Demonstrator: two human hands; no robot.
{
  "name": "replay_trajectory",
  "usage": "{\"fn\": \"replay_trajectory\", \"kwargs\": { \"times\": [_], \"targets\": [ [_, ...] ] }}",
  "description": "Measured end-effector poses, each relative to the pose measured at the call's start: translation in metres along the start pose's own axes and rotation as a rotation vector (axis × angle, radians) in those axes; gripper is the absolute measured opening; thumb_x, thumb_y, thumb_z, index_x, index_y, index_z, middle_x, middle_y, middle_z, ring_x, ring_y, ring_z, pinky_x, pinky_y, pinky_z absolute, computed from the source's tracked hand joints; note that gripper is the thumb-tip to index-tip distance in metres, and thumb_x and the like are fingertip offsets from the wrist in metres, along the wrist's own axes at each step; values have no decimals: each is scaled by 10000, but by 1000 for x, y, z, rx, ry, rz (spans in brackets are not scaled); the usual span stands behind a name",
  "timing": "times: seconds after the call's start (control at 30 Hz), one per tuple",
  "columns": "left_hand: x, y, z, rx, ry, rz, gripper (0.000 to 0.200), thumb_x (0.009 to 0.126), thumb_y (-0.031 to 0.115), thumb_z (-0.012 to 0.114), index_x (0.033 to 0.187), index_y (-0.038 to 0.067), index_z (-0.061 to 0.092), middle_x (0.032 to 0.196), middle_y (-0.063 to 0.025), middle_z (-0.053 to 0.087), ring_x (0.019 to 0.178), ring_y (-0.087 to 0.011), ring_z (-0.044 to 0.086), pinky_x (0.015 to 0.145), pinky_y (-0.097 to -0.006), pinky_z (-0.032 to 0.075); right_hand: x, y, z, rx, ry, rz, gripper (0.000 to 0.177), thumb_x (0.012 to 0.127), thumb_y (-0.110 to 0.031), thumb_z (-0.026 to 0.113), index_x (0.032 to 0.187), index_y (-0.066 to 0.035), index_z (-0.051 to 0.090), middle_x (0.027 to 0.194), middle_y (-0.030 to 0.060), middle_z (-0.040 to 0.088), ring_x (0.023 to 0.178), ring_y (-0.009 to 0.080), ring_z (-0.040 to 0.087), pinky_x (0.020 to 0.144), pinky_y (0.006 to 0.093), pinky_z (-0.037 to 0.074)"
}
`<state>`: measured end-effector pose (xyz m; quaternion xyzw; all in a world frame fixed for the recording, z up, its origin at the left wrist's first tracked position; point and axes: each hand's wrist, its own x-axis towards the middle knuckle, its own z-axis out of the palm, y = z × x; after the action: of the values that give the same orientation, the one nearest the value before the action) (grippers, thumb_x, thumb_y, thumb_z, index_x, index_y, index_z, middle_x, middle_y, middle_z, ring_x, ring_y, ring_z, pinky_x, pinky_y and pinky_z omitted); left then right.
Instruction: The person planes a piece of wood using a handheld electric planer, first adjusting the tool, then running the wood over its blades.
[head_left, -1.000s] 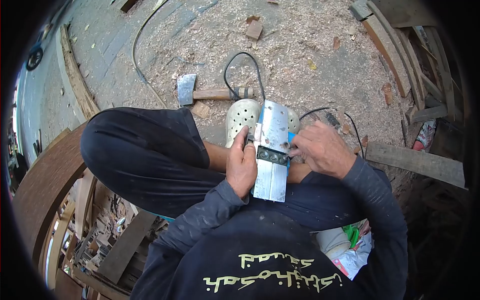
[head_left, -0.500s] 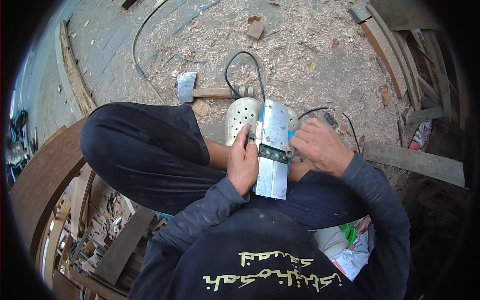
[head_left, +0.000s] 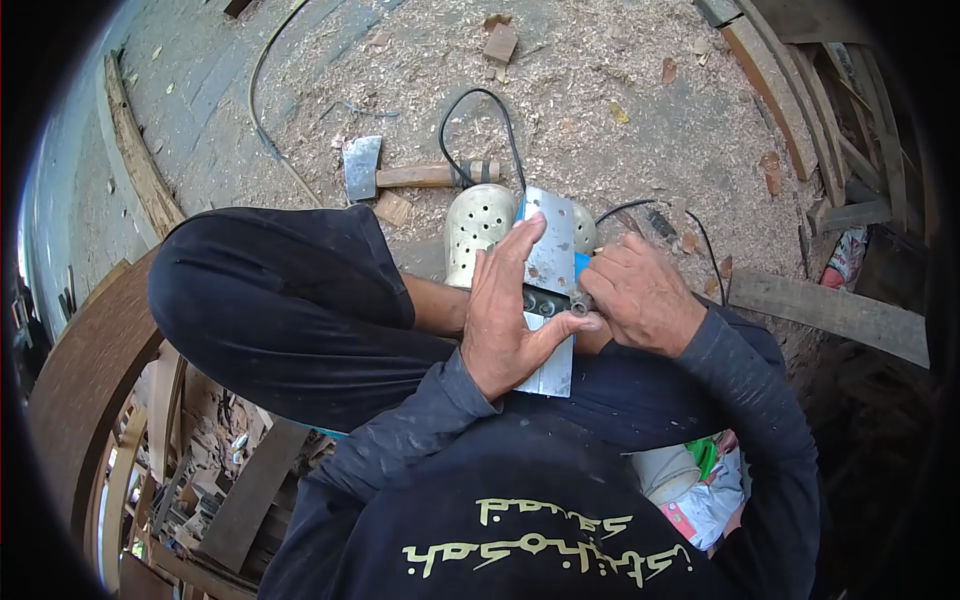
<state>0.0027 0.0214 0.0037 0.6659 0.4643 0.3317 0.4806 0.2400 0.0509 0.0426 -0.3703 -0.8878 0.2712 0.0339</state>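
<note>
An electric hand planer point(head_left: 548, 240) lies upside down across my lap, with its flat metal sole facing up and its dark cutter drum point(head_left: 541, 302) showing in the middle. My left hand point(head_left: 507, 315) spreads over the left side of the planer. Its fingers are stretched along the sole, and its thumb reaches across the cutter to the hollow round end of a small metal socket wrench point(head_left: 580, 304). At the planer's right side, my right hand point(head_left: 637, 297) is closed around that wrench; most of the tool is hidden in the fist.
A hatchet point(head_left: 420, 175) lies beyond my knees among wood shavings, near small wood blocks point(head_left: 393, 208). A black cord point(head_left: 447, 125) loops ahead of the planer. Curved timber point(head_left: 95, 370) stands at left; boards point(head_left: 830, 315) and stacked wood point(head_left: 770, 95) lie at right.
My left hand has opened from the planer's left edge and moved across its sole, its thumb now at the wrench end. My right hand stays closed in about the same place.
</note>
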Motion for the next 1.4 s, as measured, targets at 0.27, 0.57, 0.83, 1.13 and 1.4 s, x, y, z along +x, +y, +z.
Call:
{"fn": "replay_trajectory", "kwargs": {
  "times": [0.27,0.57,0.83,1.13,1.4],
  "targets": [
    [3,2,8,-14,137,-56,1089,835,329,963,1644,-64,350,1650,-332,427,1556,-478,435,1279,-524,370,-9,-32,10,-56,75,241,141,883,-125,736,947,-62,627,849,94,617,880,290,639,856,456,462],
    [3,-10,6,-21,160,10,993,893,247,937,1638,-74,365,1623,-282,485,1529,-387,487,1283,-480,387,-7,-43,14,-156,178,352,125,917,-123,742,941,-52,642,847,120,660,865,312,661,867,475,457],
    [-26,-49,9,-389,234,-390,569,1095,110,531,1607,-99,398,1531,-333,557,1452,-403,557,1228,-459,423,-17,-10,-20,-7,182,267,179,1008,-239,743,1036,-77,673,904,76,638,917,283,627,857,444,426],
    [-22,-54,18,-227,172,-487,565,1076,-6,419,1625,-121,350,1590,-369,509,1525,-415,501,1285,-435,369,-19,-3,7,101,71,178,210,980,-264,776,1084,-97,701,929,54,639,956,260,617,862,425,416],
    [-21,-44,11,-489,156,-596,577,1122,-2,373,1682,-90,263,1715,-355,356,1599,-350,399,1298,-390,339,-5,4,0,67,98,58,205,995,-280,759,1030,-86,703,924,77,688,954,273,668,882,431,460]
  ]
}}
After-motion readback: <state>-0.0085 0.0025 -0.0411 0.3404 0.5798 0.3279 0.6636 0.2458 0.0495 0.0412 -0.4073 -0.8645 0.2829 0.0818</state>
